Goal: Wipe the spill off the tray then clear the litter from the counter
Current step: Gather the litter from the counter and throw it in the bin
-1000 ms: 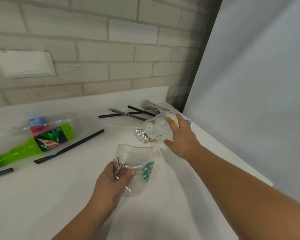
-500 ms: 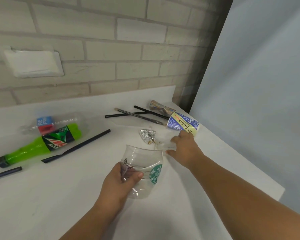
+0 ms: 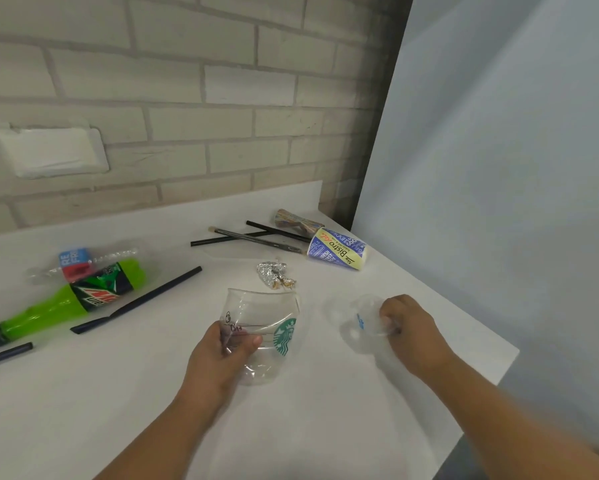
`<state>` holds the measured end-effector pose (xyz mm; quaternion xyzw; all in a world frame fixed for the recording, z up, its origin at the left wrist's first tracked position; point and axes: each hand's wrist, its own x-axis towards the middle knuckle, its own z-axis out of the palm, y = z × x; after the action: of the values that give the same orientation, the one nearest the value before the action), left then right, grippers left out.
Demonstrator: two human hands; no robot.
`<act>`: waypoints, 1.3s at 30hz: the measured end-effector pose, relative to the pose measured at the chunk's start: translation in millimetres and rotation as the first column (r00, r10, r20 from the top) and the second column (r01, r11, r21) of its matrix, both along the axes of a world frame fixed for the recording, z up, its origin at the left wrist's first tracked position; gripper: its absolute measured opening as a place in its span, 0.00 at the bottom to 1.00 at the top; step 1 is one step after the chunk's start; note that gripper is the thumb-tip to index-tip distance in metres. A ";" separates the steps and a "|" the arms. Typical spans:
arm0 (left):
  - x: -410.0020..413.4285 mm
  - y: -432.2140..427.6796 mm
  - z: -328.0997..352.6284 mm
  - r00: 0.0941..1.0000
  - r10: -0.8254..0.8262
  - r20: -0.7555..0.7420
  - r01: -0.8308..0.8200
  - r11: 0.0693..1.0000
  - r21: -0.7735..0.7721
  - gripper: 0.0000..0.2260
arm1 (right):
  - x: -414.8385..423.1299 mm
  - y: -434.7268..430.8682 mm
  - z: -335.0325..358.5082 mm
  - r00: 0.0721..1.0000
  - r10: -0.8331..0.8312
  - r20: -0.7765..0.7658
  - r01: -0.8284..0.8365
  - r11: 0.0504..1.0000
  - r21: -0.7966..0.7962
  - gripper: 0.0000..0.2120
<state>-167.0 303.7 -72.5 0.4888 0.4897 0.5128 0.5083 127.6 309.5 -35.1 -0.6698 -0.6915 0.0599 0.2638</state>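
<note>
While the long white counter (image 3: 83, 410) is still carrying most of its litter, no tray is showing anywhere in view, so the wiping cannot be judged and clearing is looking like the step in hand. At the left, the bright green plastic soda bottle (image 3: 66, 303) is lying on its side against the crushed clear plastic bottle with a red and blue label (image 3: 80, 263), and neither is shifting from where it lay a second ago. Nearer the middle, the left hand (image 3: 218, 362) is gripping the clear plastic cold-drink cup with a green logo (image 3: 267, 327) as before, fingers and thumb curling round its dented wall. The blue and cream printed paper cup (image 3: 336, 249) is lying on its side near the back right corner, now in plain view, because the right hand (image 3: 412, 327), reaching beside it a second ago, is drawing back toward the counter's right edge. That hand is pinching a thin, crumpled clear plastic piece with a blue mark (image 3: 360, 320), fingers curling tightly on its rim; whether it is a cup or a lid I cannot tell. Litter is probably being gathered piece by piece, perhaps into the held cup. The long dark straw (image 3: 139, 299) and the small crumpled foil ball (image 3: 272, 271) are waiting untouched.
</note>
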 end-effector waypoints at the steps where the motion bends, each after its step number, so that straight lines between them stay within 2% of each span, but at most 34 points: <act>1: 1.2 -1.4 1.1 1.000 0.004 0.014 -0.004 1.000 -0.012 0.19 | 4.6 -9.1 3.8 1.000 -0.001 -0.019 0.001 1.000 0.025 0.18; 3: 2.0 -3.0 1.2 0.999 0.011 0.049 -0.009 0.999 -0.048 0.17 | 13.3 -27.9 13.4 0.998 -0.038 -0.059 0.038 0.999 0.005 0.20; 7: 6.1 -12.1 5.1 0.991 0.019 0.133 -0.006 0.996 -0.094 0.20 | 32.1 -66.4 27.2 0.987 -0.087 -0.135 0.080 0.995 -0.057 0.23; 10: 18.9 -26.8 15.1 0.996 0.018 0.088 -0.014 0.999 -0.045 0.16 | 45.6 -99.0 38.1 0.971 -0.132 -0.198 0.126 0.991 -0.044 0.29; 12: 30.3 -37.7 23.0 1.000 -0.017 0.000 0.017 1.000 -0.005 0.21 | 56.7 -121.4 45.4 0.956 -0.166 -0.244 0.160 0.986 -0.043 0.25; 15: 52.3 -57.8 36.1 0.994 -0.078 -0.075 0.079 0.997 0.016 0.27 | 81.7 -155.7 50.9 0.933 -0.217 -0.289 0.200 0.976 -0.086 0.14; 16: 60.4 -63.3 39.0 0.991 -0.095 -0.094 0.097 0.995 0.017 0.26 | 91.8 -167.3 52.1 0.927 -0.243 -0.286 0.219 0.969 -0.112 0.09; 18: 77.2 -75.0 44.8 0.986 -0.125 -0.111 0.128 0.992 0.023 0.22 | 111.6 -191.2 54.5 0.910 -0.304 -0.281 0.254 0.946 -0.200 0.08; 20: 93.1 -86.2 49.2 0.982 -0.151 -0.114 0.155 0.988 0.021 0.19 | 127.7 -214.5 56.3 0.922 -0.318 -0.221 0.251 0.925 -0.284 0.13; 23: 113.7 -101.9 53.8 0.976 -0.176 -0.128 0.179 0.984 0.013 0.19 | 147.1 -241.5 49.1 0.947 -0.320 -0.033 0.288 0.887 -0.361 0.21; 27: 135.2 -116.9 54.1 0.969 -0.203 -0.143 0.205 0.979 -0.004 0.13 | 161.2 -263.9 22.0 0.901 -0.299 0.314 0.401 0.849 -0.343 0.19; 29: 144.0 -125.7 53.9 0.965 -0.208 -0.162 0.209 0.978 -0.011 0.10 | 162.4 -270.0 9.6 0.866 -0.273 0.418 0.438 0.818 -0.373 0.16; 32: 155.2 -138.8 53.2 0.949 -0.228 -0.218 0.231 0.973 -0.010 0.10 | 163.4 -276.5 -6.8 0.851 -0.236 0.470 0.466 0.753 -0.465 0.15; 37: 173.5 -153.9 51.4 0.909 -0.282 -0.307 0.296 0.955 0.001 0.09 | 169.7 -289.2 -34.5 0.844 -0.193 0.500 0.454 0.754 -0.475 0.16; 39: 181.2 -159.4 51.8 0.896 -0.307 -0.322 0.329 0.944 0.014 0.09 | 168.9 -289.9 -43.1 0.873 -0.222 0.434 0.443 0.733 -0.517 0.14</act>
<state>14.2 144.3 -20.7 0.6547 0.4605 0.3544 0.4834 296.4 19.6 -78.2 -0.8321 -0.5376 0.1095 -0.0809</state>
